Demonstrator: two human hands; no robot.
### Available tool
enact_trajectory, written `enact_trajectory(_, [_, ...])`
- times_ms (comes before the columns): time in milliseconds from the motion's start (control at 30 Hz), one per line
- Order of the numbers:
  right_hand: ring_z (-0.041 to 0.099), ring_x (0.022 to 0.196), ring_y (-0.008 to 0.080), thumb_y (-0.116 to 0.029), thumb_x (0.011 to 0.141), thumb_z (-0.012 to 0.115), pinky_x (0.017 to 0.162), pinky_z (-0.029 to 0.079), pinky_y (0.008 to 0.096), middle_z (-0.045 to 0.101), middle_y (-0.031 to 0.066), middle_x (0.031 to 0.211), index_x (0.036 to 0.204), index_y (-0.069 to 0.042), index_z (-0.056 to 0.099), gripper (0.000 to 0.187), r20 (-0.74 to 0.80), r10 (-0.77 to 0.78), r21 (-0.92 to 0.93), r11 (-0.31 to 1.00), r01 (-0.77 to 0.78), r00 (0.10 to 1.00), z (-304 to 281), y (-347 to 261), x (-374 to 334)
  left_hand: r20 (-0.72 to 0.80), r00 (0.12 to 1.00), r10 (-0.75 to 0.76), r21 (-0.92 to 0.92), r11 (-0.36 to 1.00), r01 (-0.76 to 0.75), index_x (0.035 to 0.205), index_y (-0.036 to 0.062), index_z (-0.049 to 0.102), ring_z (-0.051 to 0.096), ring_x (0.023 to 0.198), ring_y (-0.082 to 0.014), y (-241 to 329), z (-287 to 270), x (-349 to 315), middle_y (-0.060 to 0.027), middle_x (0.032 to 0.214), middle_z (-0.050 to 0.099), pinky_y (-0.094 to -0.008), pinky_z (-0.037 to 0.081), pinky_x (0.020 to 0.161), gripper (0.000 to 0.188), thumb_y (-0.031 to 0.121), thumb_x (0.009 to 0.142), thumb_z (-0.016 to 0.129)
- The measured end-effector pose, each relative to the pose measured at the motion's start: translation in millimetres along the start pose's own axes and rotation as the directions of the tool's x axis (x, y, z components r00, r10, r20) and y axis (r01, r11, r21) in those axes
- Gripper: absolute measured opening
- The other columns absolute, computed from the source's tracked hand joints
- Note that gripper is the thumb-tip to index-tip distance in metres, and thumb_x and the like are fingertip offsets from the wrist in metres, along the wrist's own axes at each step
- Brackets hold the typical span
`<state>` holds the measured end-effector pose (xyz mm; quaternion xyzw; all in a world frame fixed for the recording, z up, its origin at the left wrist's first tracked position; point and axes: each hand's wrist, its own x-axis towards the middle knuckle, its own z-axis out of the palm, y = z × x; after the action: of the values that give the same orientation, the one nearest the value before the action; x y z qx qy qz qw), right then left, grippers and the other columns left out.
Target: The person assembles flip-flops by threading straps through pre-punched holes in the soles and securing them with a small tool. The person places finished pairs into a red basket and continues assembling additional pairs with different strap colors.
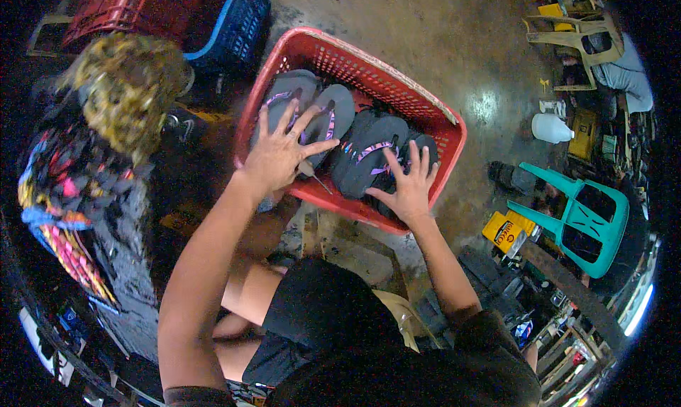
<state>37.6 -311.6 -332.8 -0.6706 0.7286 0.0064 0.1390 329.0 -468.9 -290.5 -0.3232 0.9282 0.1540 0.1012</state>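
A red plastic basket (pixel 433 103) in front of me holds several dark grey flip-flops (pixel 336 109) with purple patterned straps. Over the pair on the left, my left hand (pixel 279 151) lies with its fingers spread. A thin pointed tool (pixel 308 169) with a pale handle sticks out beneath that palm; whether the hand grips it I cannot tell. My right hand (pixel 410 188), fingers apart, rests against the flip-flops (pixel 374 149) on the right, which stand close together. The palms hide parts of the footwear.
A person with a blurred head (pixel 128 88) is close on my left. Blue and red crates (pixel 234 31) stand behind the basket. To the right are a green plastic chair (pixel 603 244), a yellow box (pixel 505 231), a white jug (pixel 552 128) and a beige chair (pixel 567 34).
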Motion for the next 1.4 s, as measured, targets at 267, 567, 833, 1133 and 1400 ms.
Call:
enact_trajectory(267, [0.017,0.156,0.0505,-0.077,0.065,0.080,0.112,0.010,0.0832,0.021,0.0161,0.172,0.156,-0.042,0.049,0.102,0.099,0.016,-0.046,0.999,-0.011,0.995,74,7,38,0.176,0.984,0.003,-0.088,0.996,0.013,0.149,0.0617,0.046,0.013,0.161,-0.0405,-36,96,47,-0.0023,0.176,0.018,-0.0859,0.006,0.115,0.067,0.051,0.087,0.071])
enact_trajectory(567, [0.019,0.157,0.0472,-0.072,0.058,0.085,0.115,0.004,0.0803,0.023,0.0182,0.172,0.151,-0.041,0.055,0.102,0.128,0.057,-0.037,0.998,-0.053,0.990,127,23,40,0.112,0.993,0.019,-0.155,0.988,-0.002,0.150,0.0591,0.047,0.011,0.161,-0.0432,-50,144,61,-0.0036,0.177,0.014,-0.0876,0.006,0.113,0.080,0.040,0.080,0.081])
enact_trajectory(833, [0.020,0.156,0.0484,-0.067,0.048,0.091,0.115,0.008,0.0807,0.024,0.0202,0.171,0.147,-0.039,0.057,0.108,0.090,0.060,-0.049,0.997,-0.056,0.994,152,29,41,0.110,0.993,-0.033,-0.167,0.985,0.051,0.149,0.0594,0.048,0.012,0.161,-0.0387,-52,162,65,-0.0009,0.176,0.015,-0.0872,0.008,0.113,0.073,0.037,0.086,0.077])
enact_trajectory(1133, [0.022,0.155,0.0495,-0.074,0.051,0.086,0.113,0.007,0.0829,0.028,0.0212,0.169,0.147,-0.038,0.058,0.107,0.058,0.040,-0.045,0.998,-0.037,0.998,160,29,46,0.094,0.994,-0.056,-0.194,0.978,0.073,0.148,0.0611,0.048,0.013,0.161,-0.0381,-48,158,65,-0.0010,0.176,0.018,-0.0875,0.003,0.113,0.066,0.038,0.091,0.071])
enact_trajectory(1400, [0.015,0.157,0.0506,-0.071,0.067,0.083,0.115,0.009,0.0822,0.017,0.0209,0.173,0.156,-0.037,0.048,0.102,0.079,0.041,-0.032,0.999,-0.039,0.996,119,12,33,0.154,0.985,-0.079,-0.141,0.985,0.101,0.153,0.0585,0.043,0.013,0.161,-0.0385,-28,119,40,-0.0041,0.177,0.011,-0.0863,0.005,0.114,0.066,0.035,0.096,0.067])
